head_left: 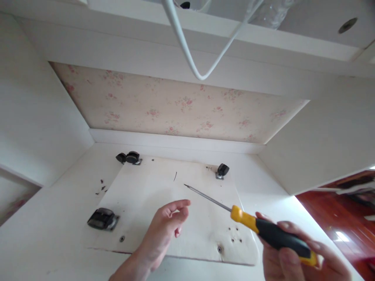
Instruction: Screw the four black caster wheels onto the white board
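Observation:
My right hand [295,249] is closed around the black and yellow handle of a screwdriver [249,220]. Its thin metal shaft points up and left, the tip over the white board [146,187]. My left hand [164,228] is above the board's near half, below the screwdriver tip. Its thumb and index finger are drawn together in a loose pinch; whatever may be between them is too small to make out. Black casters sit on the board: one at near left [102,219], one at far right [222,170], one at far left [133,157].
A detached-looking caster [120,157] lies by the far left corner. Several small dark screws [102,188] lie left of the board. Several screw holes [234,235] mark its near right corner. A white cable [202,74] hangs overhead from a shelf [263,47]. Side panels [38,97] flank the space.

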Demonstrator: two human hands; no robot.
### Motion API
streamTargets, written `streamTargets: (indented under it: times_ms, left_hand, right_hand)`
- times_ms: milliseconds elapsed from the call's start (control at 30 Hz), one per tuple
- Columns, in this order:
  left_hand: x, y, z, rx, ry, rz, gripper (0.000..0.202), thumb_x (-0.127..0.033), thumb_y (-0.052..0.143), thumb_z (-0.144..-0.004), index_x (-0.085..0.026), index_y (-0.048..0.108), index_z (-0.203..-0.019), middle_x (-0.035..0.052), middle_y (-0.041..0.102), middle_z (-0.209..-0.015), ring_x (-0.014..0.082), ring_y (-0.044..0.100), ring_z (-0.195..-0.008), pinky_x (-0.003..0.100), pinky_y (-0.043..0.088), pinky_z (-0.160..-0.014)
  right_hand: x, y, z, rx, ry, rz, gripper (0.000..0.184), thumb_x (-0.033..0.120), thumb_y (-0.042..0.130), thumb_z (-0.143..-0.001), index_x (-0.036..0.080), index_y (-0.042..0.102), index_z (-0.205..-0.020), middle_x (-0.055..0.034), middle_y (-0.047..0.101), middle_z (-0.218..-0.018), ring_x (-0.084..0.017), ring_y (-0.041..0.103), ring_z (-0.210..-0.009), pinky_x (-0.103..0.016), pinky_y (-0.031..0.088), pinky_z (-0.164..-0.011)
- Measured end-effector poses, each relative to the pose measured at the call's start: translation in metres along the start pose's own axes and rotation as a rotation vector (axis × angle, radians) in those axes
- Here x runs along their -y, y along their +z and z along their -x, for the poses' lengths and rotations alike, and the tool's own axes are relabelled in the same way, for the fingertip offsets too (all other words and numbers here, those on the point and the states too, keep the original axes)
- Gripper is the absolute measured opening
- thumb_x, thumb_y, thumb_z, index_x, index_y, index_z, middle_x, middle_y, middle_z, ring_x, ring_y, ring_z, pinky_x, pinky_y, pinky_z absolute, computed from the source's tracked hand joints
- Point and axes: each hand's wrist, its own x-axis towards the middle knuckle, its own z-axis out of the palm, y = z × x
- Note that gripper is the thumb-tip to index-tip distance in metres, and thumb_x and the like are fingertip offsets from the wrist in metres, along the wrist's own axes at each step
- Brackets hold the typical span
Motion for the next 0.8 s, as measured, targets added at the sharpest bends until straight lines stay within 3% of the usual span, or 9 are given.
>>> streamTargets:
  times_ms: [100, 200, 367, 567, 800]
  left_hand:
    - [0.009, 0.003, 0.004, 0.052, 0.038, -0.234, 0.042, -0.053, 0.072, -0.079, -0.016, 0.073, -0.098, -0.0006, 0.052, -0.070, 0.0118, 0.043, -0.063, 0.023, 0.035, -0.057]
    - [0.014, 0.003, 0.005, 0.059, 0.107, -0.361, 0.038, -0.054, 0.064, -0.085, -0.018, 0.073, -0.092, 0.0003, 0.052, -0.072, 0.0134, 0.045, -0.065, 0.024, 0.036, -0.058]
    - [0.016, 0.000, 0.004, 0.068, 0.157, -0.430, 0.032, -0.051, 0.062, -0.088, -0.021, 0.073, -0.090, 0.0016, 0.056, -0.075, 0.0149, 0.048, -0.067, 0.024, 0.039, -0.061]
    - [0.016, -0.001, 0.004, 0.094, 0.208, -0.511, 0.031, -0.049, 0.059, -0.090, -0.021, 0.073, -0.086, 0.0028, 0.058, -0.077, 0.0161, 0.051, -0.069, 0.025, 0.040, -0.064]
    - [0.016, -0.003, 0.003, 0.105, 0.183, -0.482, 0.031, -0.049, 0.060, -0.089, -0.021, 0.074, -0.087, 0.0040, 0.059, -0.079, 0.0174, 0.051, -0.071, 0.026, 0.041, -0.064]
  right_hand:
    - [0.004, -0.001, -0.039, -0.046, -0.161, 0.092, 0.036, 0.016, 0.074, -0.078, 0.033, 0.060, -0.107, -0.0021, 0.067, -0.107, -0.024, 0.072, -0.092, -0.048, 0.064, -0.076]
    - [0.007, 0.005, -0.081, 0.074, -0.199, 0.190, 0.034, 0.023, 0.076, -0.078, 0.029, 0.059, -0.106, -0.0052, 0.067, -0.108, -0.023, 0.073, -0.077, -0.049, 0.065, -0.068]
    - [-0.003, 0.017, -0.127, 0.229, -0.306, 0.385, 0.035, 0.030, 0.074, -0.080, 0.024, 0.055, -0.109, -0.0095, 0.065, -0.115, -0.023, 0.072, -0.085, -0.051, 0.061, -0.083]
    - [-0.021, 0.029, -0.143, 0.327, -0.371, 0.557, 0.042, 0.029, 0.070, -0.084, 0.025, 0.052, -0.121, -0.0091, 0.064, -0.122, -0.023, 0.072, -0.093, -0.041, 0.064, -0.077]
    - [-0.022, 0.038, -0.145, 0.383, -0.363, 0.682, 0.038, 0.035, 0.066, -0.088, 0.024, 0.053, -0.122, -0.0086, 0.064, -0.122, -0.023, 0.072, -0.096, -0.034, 0.064, -0.068]
